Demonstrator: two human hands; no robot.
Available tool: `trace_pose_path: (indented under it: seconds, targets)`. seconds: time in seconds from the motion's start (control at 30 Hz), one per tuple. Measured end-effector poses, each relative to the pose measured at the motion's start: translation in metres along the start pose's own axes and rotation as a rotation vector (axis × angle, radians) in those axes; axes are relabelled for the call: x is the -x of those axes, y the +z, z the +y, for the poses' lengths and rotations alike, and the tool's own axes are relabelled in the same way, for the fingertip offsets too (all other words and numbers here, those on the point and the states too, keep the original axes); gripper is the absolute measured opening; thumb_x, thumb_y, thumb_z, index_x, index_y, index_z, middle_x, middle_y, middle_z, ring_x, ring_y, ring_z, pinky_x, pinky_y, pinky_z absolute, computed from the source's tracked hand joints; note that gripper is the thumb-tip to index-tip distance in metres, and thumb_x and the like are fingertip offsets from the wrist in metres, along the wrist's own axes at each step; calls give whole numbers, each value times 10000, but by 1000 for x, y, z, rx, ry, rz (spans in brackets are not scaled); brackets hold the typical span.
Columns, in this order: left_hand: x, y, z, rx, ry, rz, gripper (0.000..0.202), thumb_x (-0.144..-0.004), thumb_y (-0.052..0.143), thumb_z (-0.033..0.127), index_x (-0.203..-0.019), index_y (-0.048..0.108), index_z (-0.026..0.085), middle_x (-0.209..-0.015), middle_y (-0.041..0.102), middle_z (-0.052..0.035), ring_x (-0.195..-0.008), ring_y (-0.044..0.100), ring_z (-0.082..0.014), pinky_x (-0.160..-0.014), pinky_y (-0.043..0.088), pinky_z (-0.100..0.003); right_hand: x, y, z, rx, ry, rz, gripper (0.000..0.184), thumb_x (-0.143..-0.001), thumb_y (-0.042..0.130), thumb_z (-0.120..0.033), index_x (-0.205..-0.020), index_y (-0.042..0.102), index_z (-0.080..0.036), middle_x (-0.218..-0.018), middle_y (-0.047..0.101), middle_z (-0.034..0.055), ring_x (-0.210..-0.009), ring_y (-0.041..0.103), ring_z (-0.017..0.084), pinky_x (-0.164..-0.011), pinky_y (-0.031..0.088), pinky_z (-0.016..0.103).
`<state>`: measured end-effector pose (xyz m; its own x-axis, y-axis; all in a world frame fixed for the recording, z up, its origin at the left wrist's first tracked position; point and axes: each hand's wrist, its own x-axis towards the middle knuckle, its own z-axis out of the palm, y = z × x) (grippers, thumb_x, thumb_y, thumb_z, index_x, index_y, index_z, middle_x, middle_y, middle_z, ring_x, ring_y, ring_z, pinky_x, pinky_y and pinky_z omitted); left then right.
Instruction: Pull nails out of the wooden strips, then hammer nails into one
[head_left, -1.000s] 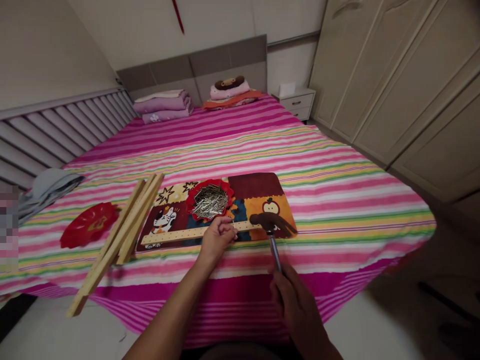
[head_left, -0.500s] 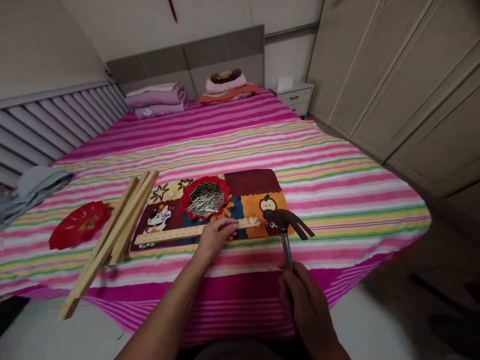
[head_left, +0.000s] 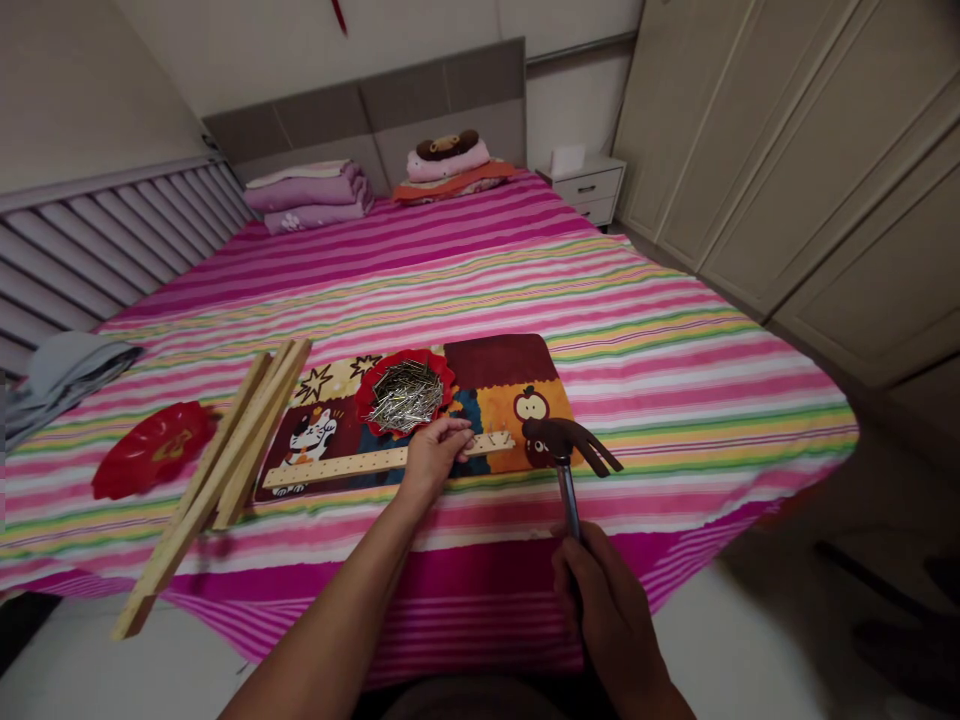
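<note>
Pale wooden strip [head_left: 345,466] lies across the patchwork mat [head_left: 499,362], the left hand [head_left: 433,452] curling its fingers around its right end. The right hand [head_left: 609,612] clenches the hammer [head_left: 568,447], head just beside the strip. A red dish of nails [head_left: 405,392] sits behind.

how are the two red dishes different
The nail dish is heaped with nails; the far-left dish shows only a gold mark. The nail dish sits on the cartoon mat; the far-left dish lies on the striped bedspread. Both are red with wavy rims.
</note>
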<state>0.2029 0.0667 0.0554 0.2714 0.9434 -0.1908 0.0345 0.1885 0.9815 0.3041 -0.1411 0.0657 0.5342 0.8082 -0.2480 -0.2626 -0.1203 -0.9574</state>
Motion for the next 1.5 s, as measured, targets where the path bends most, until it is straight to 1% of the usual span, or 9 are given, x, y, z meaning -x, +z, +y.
trace_pose_path:
  seconds: [0.17, 0.33, 0.47, 0.6, 0.83, 1.0, 1.23, 1.37, 1.5]
  targets:
    - [-1, 0, -1, 7, -2, 12, 329, -497, 784, 320, -731, 650, 132, -530, 631, 15, -461, 550, -89, -424, 437, -186, 0, 0, 0, 18, 11, -20, 274, -883, 497, -489, -823, 518, -222, -558, 437, -58, -476, 380, 113, -441, 320, 243]
    - [3, -4, 3, 28, 6, 30, 454, -497, 768, 317, -898, 640, 148, -545, 614, 49, -464, 551, -99, -399, 411, -184, -1, 1, 1, 20, -11, -35, 281, -875, 507, -492, -794, 521, -223, -574, 444, -54, -493, 397, 117, -471, 352, 245]
    - [6, -8, 6, 26, -8, 24, 325, -503, 753, 308, -761, 665, 131, -576, 640, 17, -512, 558, -83, -487, 450, -192, -1, 1, 1, 21, -12, -37, 297, -856, 532, -495, -739, 517, -222, -577, 447, -49, -501, 406, 117, -483, 366, 244]
    - [6, -9, 8, 23, -14, 9, 336, -449, 766, 252, -752, 680, 136, -620, 667, 13, -541, 574, -92, -558, 478, -221, 0, 3, -3, 11, 12, -19, 303, -859, 527, -499, -744, 524, -218, -557, 438, -51, -471, 387, 112, -439, 334, 241]
    - [6, -9, 3, -218, 75, 39, 173, -600, 696, 318, -682, 683, 166, -472, 539, 63, -413, 459, -78, -435, 367, -207, 1, 4, -5, -89, 129, 34, 306, -815, 582, -512, -835, 538, -210, -538, 441, -68, -431, 344, 91, -385, 256, 217]
    - [3, -10, -2, -272, 55, 35, 127, -585, 670, 226, -700, 692, 178, -520, 594, 43, -478, 544, -112, -506, 436, -223, 1, 5, -4, -107, 139, 31, 294, -825, 577, -503, -823, 532, -211, -533, 433, -72, -420, 334, 85, -380, 253, 219]
    - [-2, -27, -2, -359, 78, 89, 104, -630, 641, 219, -724, 681, 200, -501, 561, 58, -455, 484, -110, -485, 375, -216, 0, 3, -4, -98, 148, 27, 281, -834, 566, -498, -858, 538, -220, -551, 440, -71, -431, 334, 90, -393, 267, 220]
    - [3, -39, 4, -615, 108, 146, 74, -691, 615, 227, -734, 671, 206, -594, 631, 25, -532, 542, -139, -548, 410, -233, -2, 1, -1, -94, 139, 29, 293, -828, 578, -504, -803, 543, -214, -539, 433, -64, -453, 354, 95, -417, 292, 224]
    - [7, -32, 14, -1014, 227, 125, 130, -783, 575, 214, -809, 701, 203, -786, 702, -41, -744, 630, -191, -723, 450, -272, -3, -1, 2, -96, 145, 45, 300, -816, 592, -519, -842, 562, -222, -557, 449, -65, -435, 357, 94, -389, 283, 231]
